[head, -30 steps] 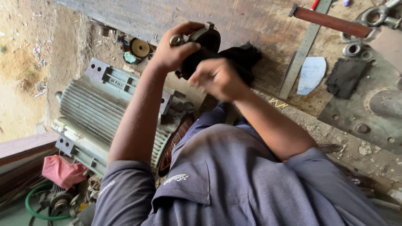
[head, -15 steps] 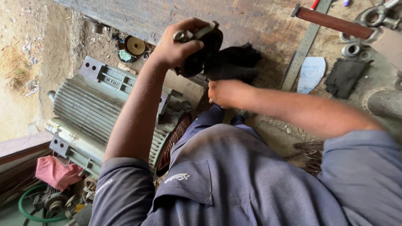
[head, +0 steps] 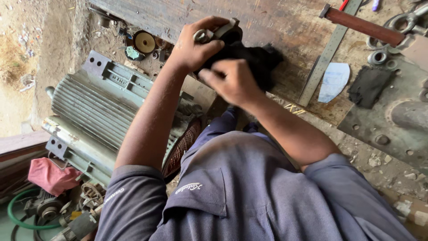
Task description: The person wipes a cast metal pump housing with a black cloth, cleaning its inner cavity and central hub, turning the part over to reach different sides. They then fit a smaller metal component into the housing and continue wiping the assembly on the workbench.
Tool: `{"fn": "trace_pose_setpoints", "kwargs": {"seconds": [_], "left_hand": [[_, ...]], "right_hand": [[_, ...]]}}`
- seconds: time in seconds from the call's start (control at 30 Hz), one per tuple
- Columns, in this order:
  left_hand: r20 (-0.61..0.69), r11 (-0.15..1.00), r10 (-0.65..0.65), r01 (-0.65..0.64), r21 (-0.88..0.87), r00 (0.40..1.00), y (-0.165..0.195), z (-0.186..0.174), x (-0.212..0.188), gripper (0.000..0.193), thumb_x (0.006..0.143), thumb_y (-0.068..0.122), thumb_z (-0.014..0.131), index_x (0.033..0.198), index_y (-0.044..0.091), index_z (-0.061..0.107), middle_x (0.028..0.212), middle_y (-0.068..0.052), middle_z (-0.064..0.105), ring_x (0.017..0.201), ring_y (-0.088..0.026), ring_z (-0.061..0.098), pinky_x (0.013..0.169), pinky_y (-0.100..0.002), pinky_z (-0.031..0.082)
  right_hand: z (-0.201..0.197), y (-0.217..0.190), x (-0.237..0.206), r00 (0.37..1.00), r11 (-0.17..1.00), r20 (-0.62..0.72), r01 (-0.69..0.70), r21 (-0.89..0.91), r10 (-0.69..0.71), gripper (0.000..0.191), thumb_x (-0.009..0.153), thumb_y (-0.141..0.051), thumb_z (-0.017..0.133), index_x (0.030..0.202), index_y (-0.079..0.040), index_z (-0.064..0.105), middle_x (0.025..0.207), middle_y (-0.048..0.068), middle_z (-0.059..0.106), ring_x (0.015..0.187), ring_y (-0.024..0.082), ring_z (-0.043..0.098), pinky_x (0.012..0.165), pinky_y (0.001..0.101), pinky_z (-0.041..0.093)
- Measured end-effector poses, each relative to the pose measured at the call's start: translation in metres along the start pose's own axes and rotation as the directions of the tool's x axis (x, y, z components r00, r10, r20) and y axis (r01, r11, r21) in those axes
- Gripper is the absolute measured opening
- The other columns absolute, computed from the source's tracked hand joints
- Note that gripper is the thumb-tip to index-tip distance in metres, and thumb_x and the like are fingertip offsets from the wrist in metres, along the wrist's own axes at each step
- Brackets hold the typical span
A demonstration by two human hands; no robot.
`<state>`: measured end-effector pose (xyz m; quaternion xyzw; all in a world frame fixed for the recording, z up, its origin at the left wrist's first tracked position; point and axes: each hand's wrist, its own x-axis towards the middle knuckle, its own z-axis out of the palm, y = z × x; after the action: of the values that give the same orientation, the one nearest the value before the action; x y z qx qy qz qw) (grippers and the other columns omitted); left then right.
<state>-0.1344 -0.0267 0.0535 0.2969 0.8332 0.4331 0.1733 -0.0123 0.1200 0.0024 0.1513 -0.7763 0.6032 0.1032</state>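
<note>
My left hand (head: 196, 47) grips a dark metal part (head: 225, 33) with a shiny round fitting on top, holding it at the edge of a worn wooden bench (head: 276, 22). My right hand (head: 232, 80) presses a black rag (head: 261, 60) against that part; the fingers are curled over the cloth. The lower side of the part is hidden behind both hands.
A large ribbed grey-green electric motor housing (head: 102, 116) lies on the ground to the left. On the bench are a steel ruler (head: 327, 53), a hammer handle (head: 363, 26), a pale paper scrap (head: 334, 80), another dark cloth (head: 368, 85) and metal rings (head: 379, 57). A red rag (head: 51, 176) and green hose (head: 18, 216) are lower left.
My right hand has moved from beside the part up onto it with the black rag. My left hand keeps its grip, shifted only slightly.
</note>
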Motion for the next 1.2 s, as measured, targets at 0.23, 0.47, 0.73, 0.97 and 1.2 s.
{"fn": "trace_pose_setpoints", "kwargs": {"seconds": [0.23, 0.47, 0.73, 0.97, 1.2], "left_hand": [[-0.008, 0.993, -0.011, 0.010, -0.120, 1.000, -0.023, -0.007, -0.003, 0.058, 0.080, 0.024, 0.070, 0.135, 0.006, 0.067, 0.122, -0.013, 0.075, 0.112, -0.022, 0.072, 0.103, -0.036, 0.057], [0.021, 0.970, -0.072, 0.075, -0.232, 0.997, -0.058, -0.027, 0.001, 0.050, 0.086, 0.014, 0.072, 0.134, 0.002, 0.067, 0.122, -0.011, 0.075, 0.111, -0.019, 0.072, 0.101, -0.035, 0.059], [0.008, 0.980, -0.040, 0.041, -0.196, 0.999, -0.072, -0.045, 0.008, 0.041, 0.089, 0.013, 0.075, 0.127, 0.000, 0.072, 0.116, -0.008, 0.071, 0.110, -0.019, 0.071, 0.099, -0.033, 0.058], [0.013, 0.976, -0.059, 0.061, -0.208, 0.998, -0.052, -0.040, 0.015, 0.038, 0.087, 0.014, 0.074, 0.123, 0.001, 0.072, 0.113, -0.003, 0.065, 0.107, -0.018, 0.071, 0.098, -0.033, 0.060], [-0.001, 0.994, -0.086, 0.085, -0.067, 0.996, -0.035, -0.032, 0.028, 0.038, 0.082, 0.018, 0.076, 0.118, 0.004, 0.073, 0.110, -0.004, 0.069, 0.105, -0.019, 0.070, 0.098, -0.033, 0.058]], "right_hand": [[-0.044, 0.042, -0.020, 0.991, 0.894, -0.023, -0.106, 0.436, 0.129, 0.032, 0.103, -0.024, 0.063, 0.083, 0.000, 0.074, 0.068, 0.008, 0.063, 0.058, 0.019, 0.066, 0.049, 0.0311, 0.051], [-0.118, 0.026, -0.063, 0.972, 0.676, -0.187, 0.042, 0.736, 0.143, 0.037, 0.106, -0.035, 0.073, 0.103, -0.001, 0.060, 0.092, 0.010, 0.060, 0.084, 0.021, 0.067, 0.068, 0.0339, 0.058], [-0.128, -0.018, -0.036, 0.955, 0.931, -0.248, 0.229, 0.283, -0.160, 0.040, 0.103, -0.033, 0.076, 0.102, 0.000, 0.054, 0.109, 0.009, 0.056, 0.097, 0.018, 0.065, 0.086, 0.0301, 0.056], [-0.074, 0.010, -0.007, 0.977, 0.929, 0.114, 0.131, 0.345, -0.181, 0.035, 0.091, -0.024, 0.078, 0.070, -0.006, 0.056, 0.070, 0.005, 0.058, 0.062, 0.016, 0.054, 0.055, 0.0333, 0.040], [-0.018, 0.048, 0.005, 0.788, 0.812, 0.576, 0.474, -0.340, -0.218, 0.030, 0.079, -0.035, 0.080, 0.075, -0.007, 0.070, 0.079, 0.013, 0.070, 0.075, 0.032, 0.069, 0.067, 0.0431, 0.056]]}}
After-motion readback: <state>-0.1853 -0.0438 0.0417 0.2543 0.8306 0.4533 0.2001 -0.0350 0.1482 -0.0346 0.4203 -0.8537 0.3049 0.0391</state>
